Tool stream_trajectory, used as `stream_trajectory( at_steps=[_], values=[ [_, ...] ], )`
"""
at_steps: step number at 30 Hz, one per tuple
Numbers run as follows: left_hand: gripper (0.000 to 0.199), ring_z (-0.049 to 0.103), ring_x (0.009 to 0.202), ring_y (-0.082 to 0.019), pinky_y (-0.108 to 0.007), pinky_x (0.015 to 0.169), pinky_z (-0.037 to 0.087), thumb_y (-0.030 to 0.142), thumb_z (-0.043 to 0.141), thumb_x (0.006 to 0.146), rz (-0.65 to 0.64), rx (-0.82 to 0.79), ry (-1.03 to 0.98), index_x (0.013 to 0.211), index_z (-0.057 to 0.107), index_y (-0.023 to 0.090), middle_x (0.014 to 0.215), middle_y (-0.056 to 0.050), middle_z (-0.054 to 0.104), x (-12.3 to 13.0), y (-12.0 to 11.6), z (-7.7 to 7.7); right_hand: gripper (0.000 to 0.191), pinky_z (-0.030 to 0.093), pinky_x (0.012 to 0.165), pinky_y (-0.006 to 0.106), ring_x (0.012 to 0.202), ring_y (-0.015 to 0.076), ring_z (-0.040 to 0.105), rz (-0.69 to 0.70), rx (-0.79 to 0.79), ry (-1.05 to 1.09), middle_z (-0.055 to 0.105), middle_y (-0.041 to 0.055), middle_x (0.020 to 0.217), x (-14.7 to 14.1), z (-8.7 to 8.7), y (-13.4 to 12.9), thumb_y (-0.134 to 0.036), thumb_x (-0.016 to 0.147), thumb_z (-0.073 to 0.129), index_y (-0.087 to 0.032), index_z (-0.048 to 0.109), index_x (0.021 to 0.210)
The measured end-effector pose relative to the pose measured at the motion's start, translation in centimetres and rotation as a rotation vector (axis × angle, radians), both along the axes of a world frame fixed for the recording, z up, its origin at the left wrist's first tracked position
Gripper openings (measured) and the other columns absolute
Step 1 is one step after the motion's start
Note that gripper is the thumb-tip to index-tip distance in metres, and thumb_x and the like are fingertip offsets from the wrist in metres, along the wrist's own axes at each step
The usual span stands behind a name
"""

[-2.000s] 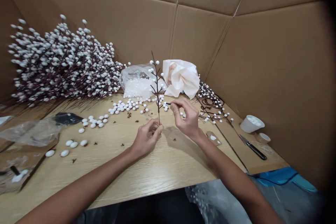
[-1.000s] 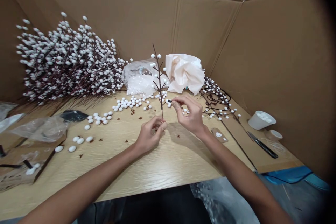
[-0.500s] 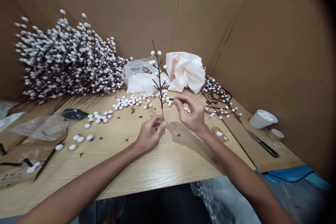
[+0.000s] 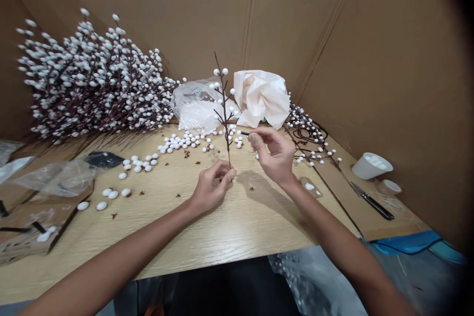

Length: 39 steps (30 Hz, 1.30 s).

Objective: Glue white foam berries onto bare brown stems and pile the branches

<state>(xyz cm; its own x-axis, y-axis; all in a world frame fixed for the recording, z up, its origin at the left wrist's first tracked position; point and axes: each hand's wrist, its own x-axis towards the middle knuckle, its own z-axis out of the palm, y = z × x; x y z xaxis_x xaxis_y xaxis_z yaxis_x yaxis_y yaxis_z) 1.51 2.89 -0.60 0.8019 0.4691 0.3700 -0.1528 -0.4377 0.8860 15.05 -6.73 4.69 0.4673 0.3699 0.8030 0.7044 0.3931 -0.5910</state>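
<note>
My left hand is closed, pinching the bottom of a thin brown artificial branch that stands upright above the table. White berries sit on some of its side twigs; other twigs are bare. To the right of the branch, my right hand is closed on a short thin dark stick. The stick points left toward the branch, with a small gap between them. What is at its tip is too small to make out. Loose white berries lie on the table behind my left hand.
A large bundle of berry branches lies at the back left. A clear plastic bag and a crumpled white bag are at the back. On the right are a white cup and a black-handled knife. Cardboard walls enclose the table.
My right hand has drawn slightly right and up with the dark stick, widening the gap to the branch. My left hand keeps its hold on the stem, nearly still.
</note>
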Motion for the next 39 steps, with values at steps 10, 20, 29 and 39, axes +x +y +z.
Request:
stream_trajectory(
  at_steps=[10, 20, 29, 39],
  values=[
    [0.013, 0.059, 0.065, -0.01, -0.021, 0.063, 0.048, 0.028, 0.055, 0.086, 0.0, 0.029, -0.01, 0.087, 0.055, 0.015, 0.074, -0.001, 0.059, 0.0, 0.1, -0.1, 0.005, 0.049, 0.057, 0.024, 0.06, 0.0102, 0.058, 0.06, -0.09, 0.047, 0.064, 0.002, 0.073, -0.2, 0.0, 0.1, -0.019, 0.081, 0.06, -0.017, 0.064, 0.082],
    [0.012, 0.058, 0.065, -0.01, -0.021, 0.062, 0.049, 0.027, 0.055, 0.086, -0.002, 0.046, -0.028, 0.087, 0.055, 0.015, 0.074, -0.001, 0.06, 0.1, 0.2, -0.4, 0.006, 0.048, 0.053, 0.022, 0.058, 0.0086, 0.056, 0.111, -0.13, 0.114, 0.062, 0.0006, 0.072, 0.0, -0.2, 0.3, -0.022, 0.08, 0.061, -0.017, 0.063, 0.082],
    [0.012, 0.058, 0.065, -0.011, -0.022, 0.063, 0.049, 0.028, 0.054, 0.086, 0.004, 0.056, -0.021, 0.086, 0.055, 0.016, 0.074, -0.001, 0.06, 0.0, 0.2, -0.3, 0.009, 0.048, 0.048, 0.021, 0.053, 0.008, 0.055, 0.12, -0.015, 0.205, 0.061, -0.0012, 0.067, -0.2, 0.7, 0.0, -0.026, 0.081, 0.062, -0.017, 0.062, 0.083],
    [0.012, 0.057, 0.064, -0.011, -0.022, 0.062, 0.048, 0.028, 0.052, 0.087, -0.031, 0.042, -0.003, 0.088, 0.053, 0.016, 0.072, -0.001, 0.057, -0.2, 0.1, -0.4, 0.011, 0.047, 0.046, 0.022, 0.052, 0.0079, 0.055, 0.067, 0.173, 0.314, 0.063, -0.0014, 0.066, 2.1, 1.7, -0.3, -0.03, 0.081, 0.064, -0.019, 0.063, 0.08]
  ],
)
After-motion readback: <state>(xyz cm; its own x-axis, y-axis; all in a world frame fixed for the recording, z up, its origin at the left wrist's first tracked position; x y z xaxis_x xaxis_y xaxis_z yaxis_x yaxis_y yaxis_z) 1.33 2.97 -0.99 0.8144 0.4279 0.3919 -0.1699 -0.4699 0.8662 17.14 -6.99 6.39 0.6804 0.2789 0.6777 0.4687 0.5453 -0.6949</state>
